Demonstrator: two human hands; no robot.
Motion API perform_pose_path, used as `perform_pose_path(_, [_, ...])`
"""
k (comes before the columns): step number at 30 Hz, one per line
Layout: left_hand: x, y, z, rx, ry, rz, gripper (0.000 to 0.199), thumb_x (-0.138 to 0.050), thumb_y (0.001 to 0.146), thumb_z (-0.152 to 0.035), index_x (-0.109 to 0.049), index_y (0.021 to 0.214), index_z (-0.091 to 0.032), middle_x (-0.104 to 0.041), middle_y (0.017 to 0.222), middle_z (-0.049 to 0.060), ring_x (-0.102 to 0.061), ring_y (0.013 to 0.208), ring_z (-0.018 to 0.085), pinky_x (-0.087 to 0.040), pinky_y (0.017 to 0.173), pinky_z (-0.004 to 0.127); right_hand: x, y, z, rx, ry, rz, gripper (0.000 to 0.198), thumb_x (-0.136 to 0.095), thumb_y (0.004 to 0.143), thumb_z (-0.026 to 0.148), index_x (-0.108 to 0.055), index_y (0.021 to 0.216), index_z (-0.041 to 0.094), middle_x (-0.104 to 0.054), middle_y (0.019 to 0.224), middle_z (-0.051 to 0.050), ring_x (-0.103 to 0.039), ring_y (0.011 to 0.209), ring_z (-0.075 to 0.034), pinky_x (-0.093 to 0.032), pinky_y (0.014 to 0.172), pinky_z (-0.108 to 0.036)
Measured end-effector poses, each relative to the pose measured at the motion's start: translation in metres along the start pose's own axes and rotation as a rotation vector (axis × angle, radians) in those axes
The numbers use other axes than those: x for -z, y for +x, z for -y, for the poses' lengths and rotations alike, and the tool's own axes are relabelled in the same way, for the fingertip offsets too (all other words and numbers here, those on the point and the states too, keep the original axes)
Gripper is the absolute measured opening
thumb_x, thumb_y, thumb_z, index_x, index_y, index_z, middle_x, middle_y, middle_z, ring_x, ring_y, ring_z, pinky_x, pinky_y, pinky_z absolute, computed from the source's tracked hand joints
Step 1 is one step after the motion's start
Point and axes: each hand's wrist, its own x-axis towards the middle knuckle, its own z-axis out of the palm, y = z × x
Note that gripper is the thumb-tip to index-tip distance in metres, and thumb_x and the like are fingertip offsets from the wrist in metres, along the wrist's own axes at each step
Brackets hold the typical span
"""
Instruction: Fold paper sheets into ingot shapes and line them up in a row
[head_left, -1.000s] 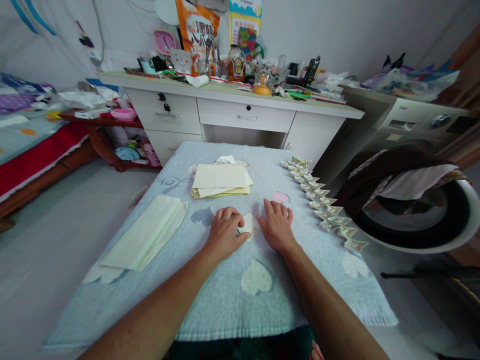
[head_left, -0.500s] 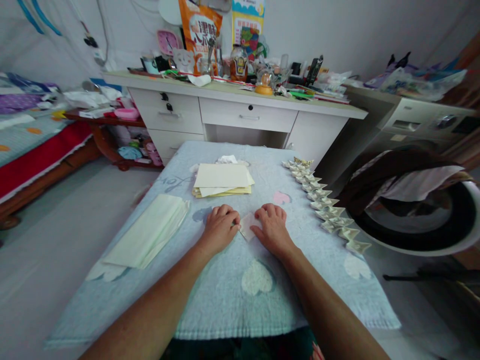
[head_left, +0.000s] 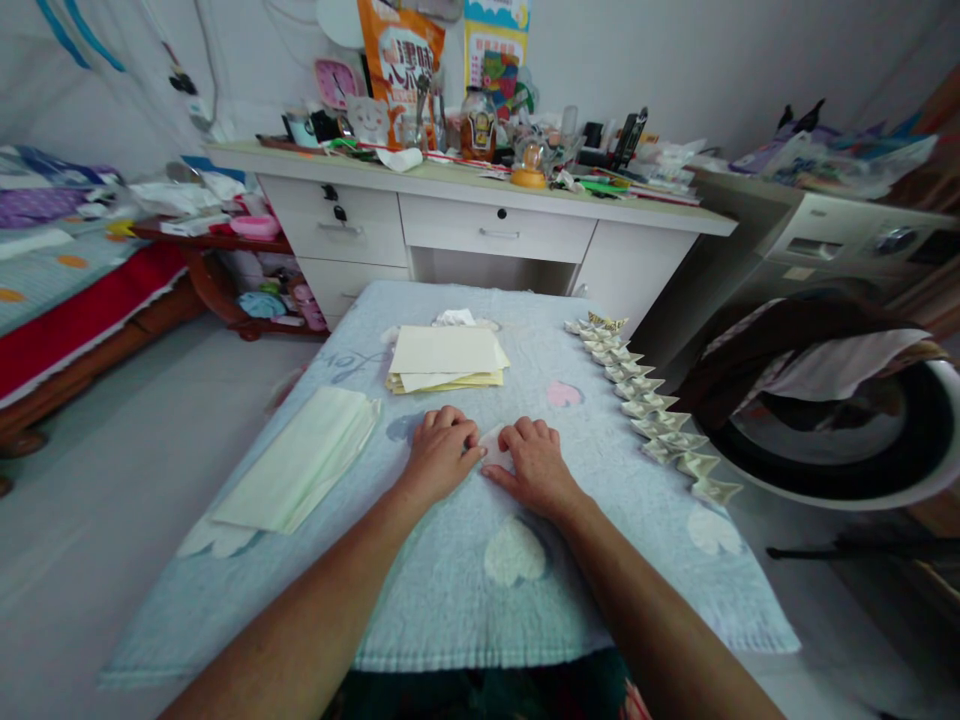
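Observation:
A small folded piece of white paper [head_left: 495, 447] lies on the cloth between my hands. My left hand [head_left: 442, 448] is closed at its left edge, thumb and curled fingers together. Over the right part of the paper bends my right hand [head_left: 537, 462], its thumb at the near side and fingers at the far side; this covers much of the sheet. Beyond the hands is a stack of cream paper sheets [head_left: 446, 350]. To the left lies a pile of long pale green sheets [head_left: 296, 460]. Folded paper boats [head_left: 649, 408] stand in a slanting row on the right.
A light blue cloth with hearts [head_left: 450, 590] covers the table. Crumpled white tissue [head_left: 455, 318] lies behind the stack. Beyond stands a white desk [head_left: 465, 220] crowded with jars and a snack bag. At right, a washing machine [head_left: 825, 240] has its door open.
My right hand has shifted slightly left and curled more over the paper, whose visible part is smaller now. My left hand stays nearly in place, its thumb reaching a little further right.

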Motion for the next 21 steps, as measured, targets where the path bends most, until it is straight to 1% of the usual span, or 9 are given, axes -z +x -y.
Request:
perform_pose_path(6, [0.0, 0.0, 0.0, 0.077, 0.036, 0.008, 0.013, -0.064, 0.079, -0.035, -0.063, 0.077, -0.022, -0.054, 0.102, 0.004, -0.045, 0.098, 0.025, -0.035, 0.08, 0.037, -0.005, -0.001, -0.01, -0.013, 0.009, -0.04, 0.055, -0.058, 0.075, 0.069, -0.055, 0.101, 0.021, -0.052, 0.105, -0.009, -0.045, 0.095, -0.027, -0.035, 0.081, -0.039])
perform_pose_path(11, [-0.001, 0.0, 0.001, 0.09, 0.043, -0.046, 0.008, -0.062, 0.08, -0.029, -0.063, 0.078, -0.022, -0.056, 0.099, 0.005, -0.046, 0.098, 0.026, -0.037, 0.08, 0.038, -0.009, -0.001, -0.014, -0.01, 0.047, -0.094, 0.06, -0.058, 0.073, 0.071, -0.053, 0.101, 0.019, -0.052, 0.104, -0.01, -0.045, 0.098, -0.028, -0.034, 0.086, -0.042])
perform_pose_path(13, [-0.001, 0.0, 0.001, 0.045, 0.018, -0.091, 0.004, -0.061, 0.08, -0.025, -0.063, 0.082, -0.021, -0.056, 0.097, 0.005, -0.047, 0.096, 0.025, -0.038, 0.083, 0.039, -0.01, -0.001, -0.014, -0.02, 0.05, -0.109, 0.061, -0.059, 0.071, 0.071, -0.052, 0.101, 0.018, -0.052, 0.103, -0.011, -0.046, 0.097, -0.028, -0.035, 0.086, -0.042])
perform_pose_path(16, [-0.001, 0.0, -0.001, -0.124, -0.111, -0.11, 0.013, -0.057, 0.081, -0.015, -0.063, 0.091, -0.02, -0.056, 0.097, 0.005, -0.05, 0.096, 0.021, -0.04, 0.087, 0.037, -0.011, -0.001, -0.014, -0.028, 0.049, -0.121, 0.059, -0.058, 0.073, 0.069, -0.05, 0.101, 0.018, -0.052, 0.104, -0.011, -0.046, 0.097, -0.028, -0.034, 0.087, -0.042])
perform_pose_path(19, [-0.003, 0.0, -0.003, -0.292, -0.237, -0.028, 0.015, -0.054, 0.084, -0.013, -0.065, 0.092, -0.02, -0.057, 0.095, 0.004, -0.052, 0.093, 0.019, -0.042, 0.086, 0.033, -0.011, -0.001, -0.015, -0.024, 0.049, -0.127, 0.058, -0.057, 0.074, 0.068, -0.049, 0.102, 0.019, -0.053, 0.106, -0.012, -0.046, 0.099, -0.028, -0.034, 0.089, -0.043])
perform_pose_path(21, [-0.005, 0.0, -0.004, -0.327, -0.248, 0.023, 0.012, -0.055, 0.085, -0.015, -0.067, 0.087, -0.02, -0.058, 0.092, 0.003, -0.052, 0.091, 0.018, -0.042, 0.083, 0.032, -0.01, -0.001, -0.016, -0.031, 0.045, -0.129, 0.058, -0.058, 0.073, 0.069, -0.049, 0.101, 0.019, -0.053, 0.107, -0.012, -0.045, 0.1, -0.028, -0.033, 0.09, -0.045])
